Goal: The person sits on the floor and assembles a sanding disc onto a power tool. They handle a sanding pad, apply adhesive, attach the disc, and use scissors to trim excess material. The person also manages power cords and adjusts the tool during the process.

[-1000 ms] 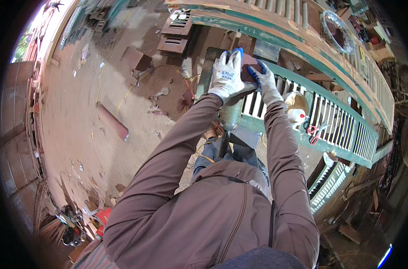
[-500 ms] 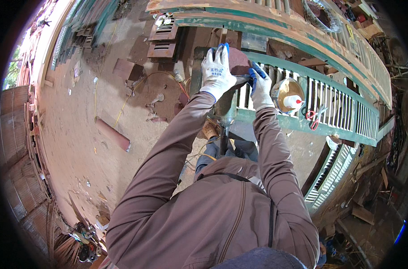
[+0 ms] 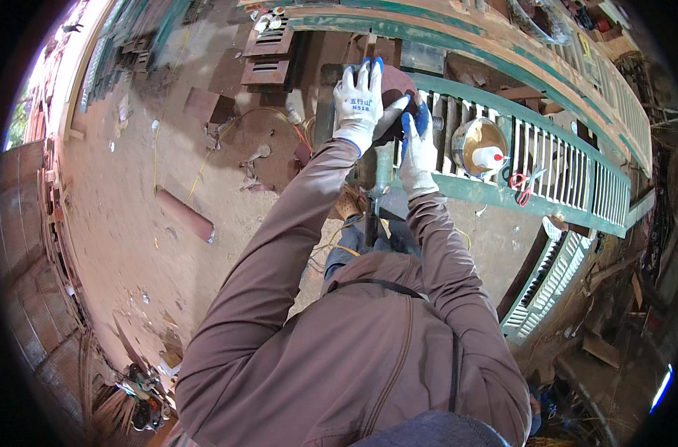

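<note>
A round reddish-brown sheet, like a sanding disc (image 3: 397, 83), lies at the left end of a green slatted shutter (image 3: 458, 185). My left hand (image 3: 359, 106), in a white glove with blue fingertips, lies on the disc's left side, fingers stretched forward and thumb out across its lower part. Nearby, my right hand (image 3: 419, 153) wears a matching glove. Its fingers are extended and parted at the disc's lower right edge. Whether they touch it I cannot tell. My hands partly cover the disc.
Right of my hands, a round tin (image 3: 469, 134) holding a white bottle (image 3: 488, 158) stands on the shutter beside red-handled scissors (image 3: 520, 195). A long green-edged frame (image 3: 428, 36) crosses beyond. A reddish-brown roll (image 3: 186, 214) and thin yellow cord (image 3: 197, 190) lie on the floor.
My right hand has shifted left and its fingers have straightened upward from the disc's right edge. The left hand has moved slightly up, its thumb now across the disc.
</note>
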`<state>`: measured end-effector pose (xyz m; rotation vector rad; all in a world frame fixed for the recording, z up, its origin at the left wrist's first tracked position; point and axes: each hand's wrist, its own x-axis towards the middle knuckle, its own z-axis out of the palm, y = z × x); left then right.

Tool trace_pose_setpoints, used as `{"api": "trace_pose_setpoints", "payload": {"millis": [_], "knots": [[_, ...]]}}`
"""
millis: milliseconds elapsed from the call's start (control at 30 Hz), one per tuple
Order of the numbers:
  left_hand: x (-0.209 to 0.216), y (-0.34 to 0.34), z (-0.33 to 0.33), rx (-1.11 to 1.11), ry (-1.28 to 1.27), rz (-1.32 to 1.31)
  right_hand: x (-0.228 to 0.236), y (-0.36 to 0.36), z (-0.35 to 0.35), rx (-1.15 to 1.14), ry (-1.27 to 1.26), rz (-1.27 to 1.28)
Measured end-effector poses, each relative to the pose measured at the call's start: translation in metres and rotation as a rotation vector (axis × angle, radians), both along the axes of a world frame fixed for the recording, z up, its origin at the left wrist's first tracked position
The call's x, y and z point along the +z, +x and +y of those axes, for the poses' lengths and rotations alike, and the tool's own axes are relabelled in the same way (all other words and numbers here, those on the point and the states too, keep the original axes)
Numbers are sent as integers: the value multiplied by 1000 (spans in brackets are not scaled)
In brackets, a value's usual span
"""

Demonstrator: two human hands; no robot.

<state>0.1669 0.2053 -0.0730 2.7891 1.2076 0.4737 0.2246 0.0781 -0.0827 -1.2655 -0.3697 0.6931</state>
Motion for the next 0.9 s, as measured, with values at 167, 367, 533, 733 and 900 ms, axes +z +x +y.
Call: {"api": "trace_pose_setpoints", "payload": {"millis": [167,367,533,733,900], "knots": [[2,1,-5,7,49,-65,-5,12,-3,22,38,150],[-6,3,-5,95,3,-109,-60,82,-43,-48,135,744],[14,-22,5,138,-985,-1020,-52,31,-101,22,-408,332],[-18,-85,-8,143,-1215,-997,-77,-86,-169,532,-882,73],[-59,-76,-29,-12,-776,-744,-72,-121,-163,624,-746,58]]}}
